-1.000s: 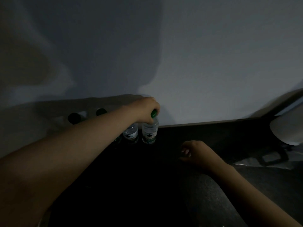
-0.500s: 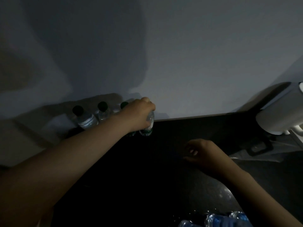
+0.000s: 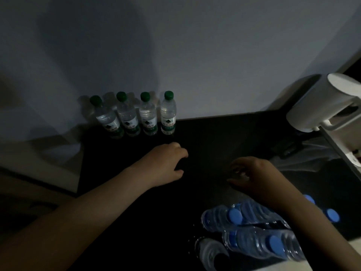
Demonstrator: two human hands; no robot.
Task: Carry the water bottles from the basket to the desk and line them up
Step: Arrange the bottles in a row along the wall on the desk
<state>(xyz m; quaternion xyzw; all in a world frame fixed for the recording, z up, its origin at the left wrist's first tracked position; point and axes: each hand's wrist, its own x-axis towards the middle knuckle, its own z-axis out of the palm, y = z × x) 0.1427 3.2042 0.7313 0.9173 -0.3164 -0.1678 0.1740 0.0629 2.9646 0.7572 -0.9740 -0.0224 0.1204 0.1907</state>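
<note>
1. Four clear plastic water bottles with round green screw caps and green-and-white labels stand upright, side by side, in a row along the far edge of the bench, near its far left corner and against the smooth pale wall.
2. The bench top is flat, matte and black.
3. The left hand is over the bench just in front of the row, apart from the bottles. Its fingers are loosely bent and released, holding nothing.
4. The right hand rests near the middle of the bench, its fingers loosely bent with the tips down on the surface and nothing in them.
5. Ribbed clear blue-capped bottles lie packed together at the near right edge, under the right forearm.
6. A smooth white cylinder sits at the far right corner.
</note>
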